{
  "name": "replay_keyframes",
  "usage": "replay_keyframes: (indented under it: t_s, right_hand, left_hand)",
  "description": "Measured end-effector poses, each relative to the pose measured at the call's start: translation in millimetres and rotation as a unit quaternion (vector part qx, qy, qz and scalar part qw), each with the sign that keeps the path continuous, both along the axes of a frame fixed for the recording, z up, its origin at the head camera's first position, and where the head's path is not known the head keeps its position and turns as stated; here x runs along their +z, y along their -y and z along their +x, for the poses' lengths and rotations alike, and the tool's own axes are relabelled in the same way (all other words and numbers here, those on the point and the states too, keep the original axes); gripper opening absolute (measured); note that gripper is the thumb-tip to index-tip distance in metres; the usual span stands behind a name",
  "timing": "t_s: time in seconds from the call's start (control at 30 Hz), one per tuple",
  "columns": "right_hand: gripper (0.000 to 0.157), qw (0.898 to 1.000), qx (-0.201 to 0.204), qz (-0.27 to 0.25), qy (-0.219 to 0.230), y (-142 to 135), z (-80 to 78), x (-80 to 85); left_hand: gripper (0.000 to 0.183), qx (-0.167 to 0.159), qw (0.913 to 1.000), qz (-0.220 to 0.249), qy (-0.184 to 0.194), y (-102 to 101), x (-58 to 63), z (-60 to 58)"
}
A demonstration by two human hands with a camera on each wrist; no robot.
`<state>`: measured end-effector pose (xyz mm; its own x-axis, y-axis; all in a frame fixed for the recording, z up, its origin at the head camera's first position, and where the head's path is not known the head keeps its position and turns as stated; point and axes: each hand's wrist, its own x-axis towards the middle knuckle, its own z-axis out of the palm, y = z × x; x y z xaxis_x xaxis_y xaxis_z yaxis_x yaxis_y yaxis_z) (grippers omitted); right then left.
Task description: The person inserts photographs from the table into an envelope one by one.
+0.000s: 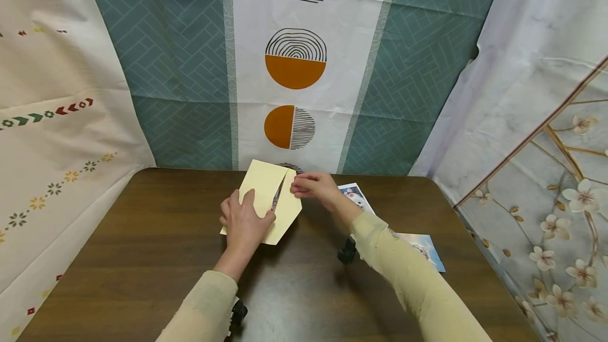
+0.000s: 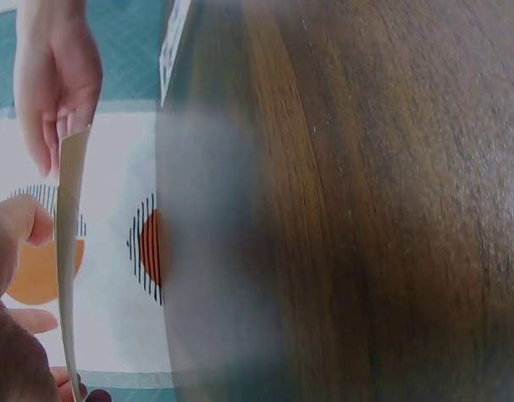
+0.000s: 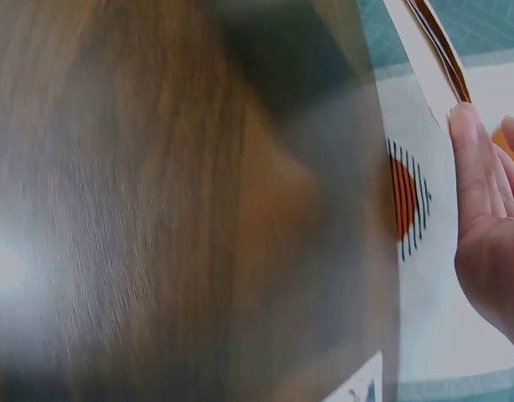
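A pale yellow envelope (image 1: 260,181) is held up over the far part of the table, with its flap at the right. Between flap and body runs a narrow slanting gap, where a dark, patterned inside shows. My left hand (image 1: 244,220) grips the envelope's left and lower side; in the left wrist view its thumb and fingers lie on both faces of the thin envelope (image 2: 69,243). At the flap's right edge, my right hand (image 1: 315,189) pinches the paper between thumb and fingers. The right wrist view shows those fingers (image 3: 475,167) at the envelope's edge.
Under my right forearm, a printed picture card (image 1: 356,194) lies on the brown wooden table (image 1: 157,257). A second, bluish card (image 1: 425,249) lies nearer, partly covered by the sleeve. Patterned cloth (image 1: 180,67) hangs behind the table, with more cloth at both sides.
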<state>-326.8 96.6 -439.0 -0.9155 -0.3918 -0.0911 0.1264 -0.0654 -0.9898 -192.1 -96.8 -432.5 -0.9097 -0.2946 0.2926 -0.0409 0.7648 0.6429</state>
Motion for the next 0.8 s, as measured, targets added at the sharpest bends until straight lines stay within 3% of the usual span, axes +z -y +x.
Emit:
replay_keyframes:
  t_s: [0.3, 0.57, 0.67, 0.8]
  right_hand:
    - [0.031, 0.997, -0.010, 0.063, -0.042, -48, -9.4, 13.5]
    - [0.036, 0.981, -0.018, 0.177, -0.080, -90, -20.6, 21.8]
    - [0.039, 0.968, -0.027, 0.231, -0.099, -104, -21.7, 26.2]
    - [0.040, 0.929, -0.032, 0.337, -0.150, -119, -23.2, 29.1]
  left_hand:
    - [0.066, -0.003, 1.0000, 0.000, -0.002, 3, -3.0, -1.0]
    - [0.066, -0.004, 1.0000, 0.000, 0.002, 4, -3.7, -0.9]
    - [0.066, -0.005, 1.0000, -0.001, 0.003, 4, -4.0, -1.4]
    - [0.067, -0.006, 1.0000, -0.001, 0.006, 3, -4.8, -2.0]
